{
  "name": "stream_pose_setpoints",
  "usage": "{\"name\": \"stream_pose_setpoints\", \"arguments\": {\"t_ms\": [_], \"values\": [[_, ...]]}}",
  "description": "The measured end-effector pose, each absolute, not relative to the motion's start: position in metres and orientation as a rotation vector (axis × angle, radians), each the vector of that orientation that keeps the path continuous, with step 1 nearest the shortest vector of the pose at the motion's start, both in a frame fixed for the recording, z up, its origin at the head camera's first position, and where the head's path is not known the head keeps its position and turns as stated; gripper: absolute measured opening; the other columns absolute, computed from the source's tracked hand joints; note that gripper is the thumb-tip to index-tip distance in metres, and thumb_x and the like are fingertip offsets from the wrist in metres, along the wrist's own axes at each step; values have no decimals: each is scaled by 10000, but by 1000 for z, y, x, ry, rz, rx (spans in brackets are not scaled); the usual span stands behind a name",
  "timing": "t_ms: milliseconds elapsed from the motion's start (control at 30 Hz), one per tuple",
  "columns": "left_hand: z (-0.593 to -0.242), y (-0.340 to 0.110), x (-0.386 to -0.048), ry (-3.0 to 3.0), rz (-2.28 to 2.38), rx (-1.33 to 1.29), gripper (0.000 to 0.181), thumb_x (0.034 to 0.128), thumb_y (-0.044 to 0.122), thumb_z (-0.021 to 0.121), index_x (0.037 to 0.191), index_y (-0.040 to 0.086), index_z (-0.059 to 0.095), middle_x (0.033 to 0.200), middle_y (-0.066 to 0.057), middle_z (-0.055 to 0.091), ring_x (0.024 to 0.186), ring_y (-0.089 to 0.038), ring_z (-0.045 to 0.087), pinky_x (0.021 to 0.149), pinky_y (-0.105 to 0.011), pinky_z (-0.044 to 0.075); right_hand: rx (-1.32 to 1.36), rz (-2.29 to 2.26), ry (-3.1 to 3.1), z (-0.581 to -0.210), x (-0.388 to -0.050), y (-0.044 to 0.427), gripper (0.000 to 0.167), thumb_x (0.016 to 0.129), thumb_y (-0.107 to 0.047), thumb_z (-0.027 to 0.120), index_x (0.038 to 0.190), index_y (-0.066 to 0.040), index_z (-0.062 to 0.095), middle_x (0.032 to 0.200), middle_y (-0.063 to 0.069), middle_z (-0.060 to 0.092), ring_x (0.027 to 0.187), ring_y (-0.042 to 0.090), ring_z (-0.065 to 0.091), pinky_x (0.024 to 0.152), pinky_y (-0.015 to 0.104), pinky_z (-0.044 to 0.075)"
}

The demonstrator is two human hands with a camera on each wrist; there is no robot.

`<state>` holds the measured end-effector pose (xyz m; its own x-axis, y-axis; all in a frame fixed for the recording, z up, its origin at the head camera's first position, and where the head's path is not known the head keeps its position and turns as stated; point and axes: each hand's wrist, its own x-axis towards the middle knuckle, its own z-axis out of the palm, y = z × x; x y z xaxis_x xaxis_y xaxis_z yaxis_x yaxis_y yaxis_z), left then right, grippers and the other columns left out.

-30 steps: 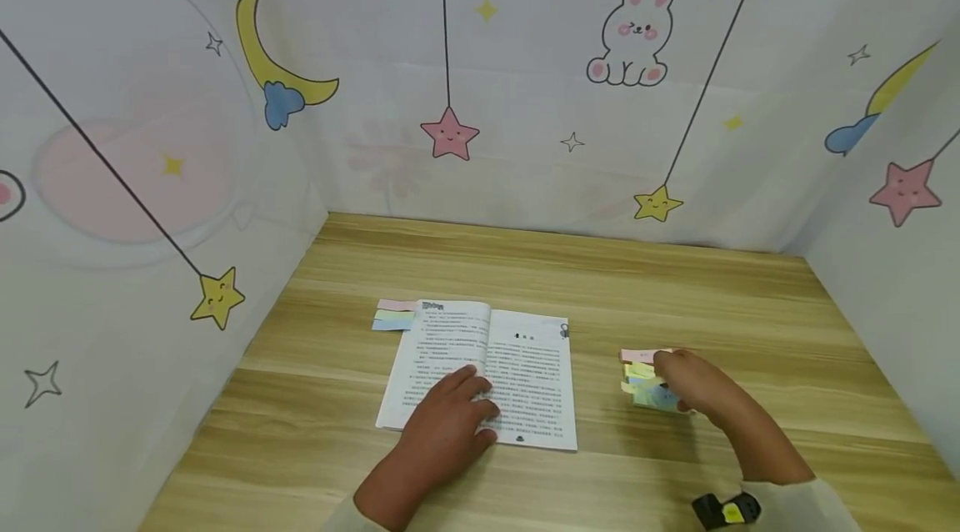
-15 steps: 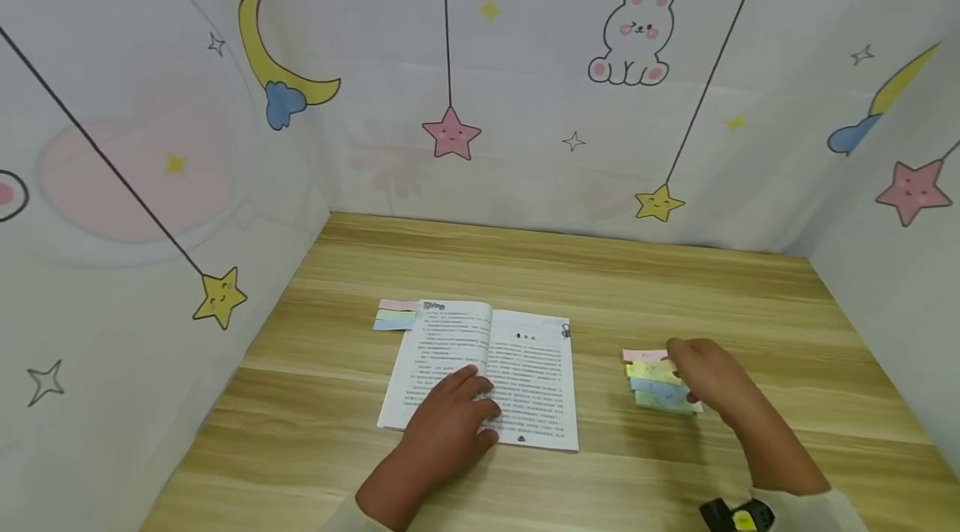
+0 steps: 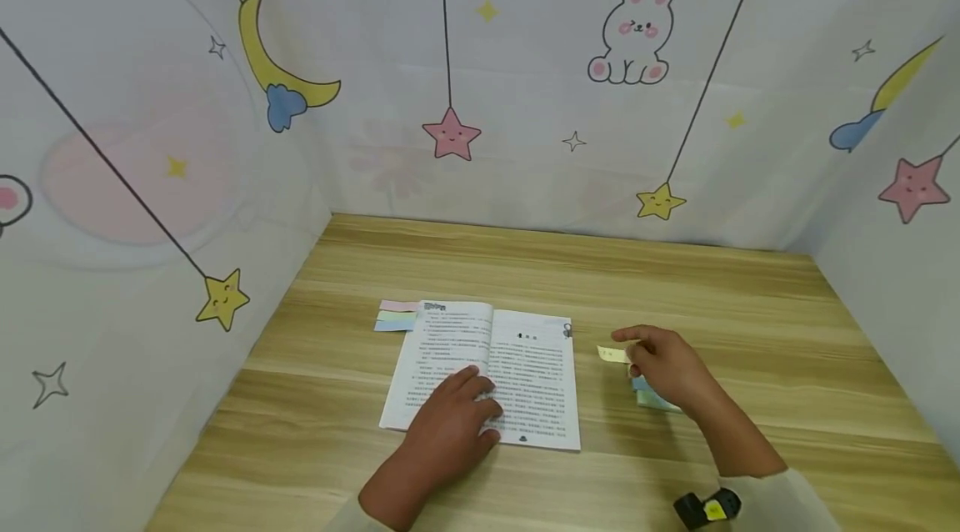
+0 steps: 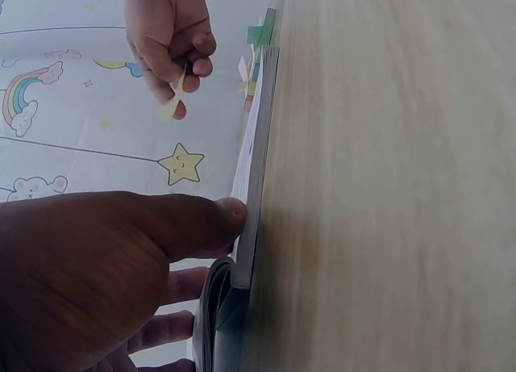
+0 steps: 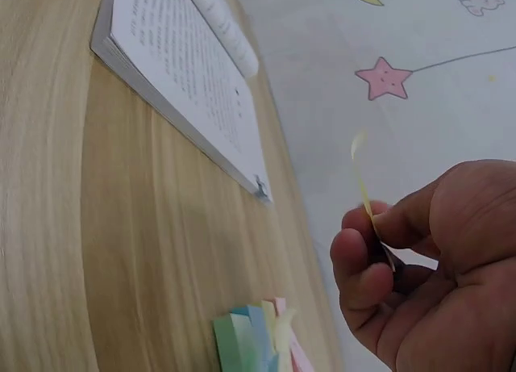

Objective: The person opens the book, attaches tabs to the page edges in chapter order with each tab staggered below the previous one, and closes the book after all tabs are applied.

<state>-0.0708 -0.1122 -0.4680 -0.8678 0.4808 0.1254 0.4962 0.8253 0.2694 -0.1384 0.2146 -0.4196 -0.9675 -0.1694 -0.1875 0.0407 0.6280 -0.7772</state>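
An open book point(image 3: 528, 373) lies on the wooden table, printed pages up. My left hand point(image 3: 446, 424) rests across its lower middle near the fold, fingers extended; in the left wrist view the thumb point(image 4: 201, 223) presses by the page edge. To the book's right, my right hand point(image 3: 670, 365) pinches a thin yellow sticky tab point(image 3: 613, 354) between thumb and fingers, raised above the table. The tab's free end curls in the right wrist view. Beneath that hand lie the sticky tab pads point(image 3: 656, 401), in green, blue, yellow and pink, partly hidden in the head view.
Pink, yellow-green and blue tabs point(image 3: 396, 317) stick out from the book's upper left edge. White cloth walls point(image 3: 517, 173) with printed stars and a rabbit enclose the table's back and sides. Bare wood point(image 3: 555, 265) stretches behind the book.
My right hand has come up off the tab pads and moved left, now with a yellow sticky tab pinched in it. My left hand stays in place on the book.
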Motion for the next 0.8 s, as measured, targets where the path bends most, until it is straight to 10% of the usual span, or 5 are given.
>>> {"name": "stream_pose_setpoints", "arguments": {"t_ms": [533,800], "values": [[-470,-112,-71,-2974,-469,-762,231,884,296,797,1094,199,790,1306,-12,648,1395,-283,459,1168,-440,361,-122,-1105,2696,-444,-153,180,190,1034,-240,617,973,-84,706,975,67,709,751,197,547,611,326,442],[-470,-112,-71,-2975,-460,-766,237,883,302,799,1097,198,789,1312,-16,647,1396,-284,460,1169,-440,361,-24,-1270,2566,-458,-165,169,169,1061,-132,545,1118,0,634,871,67,695,686,187,662,572,296,501]]}}
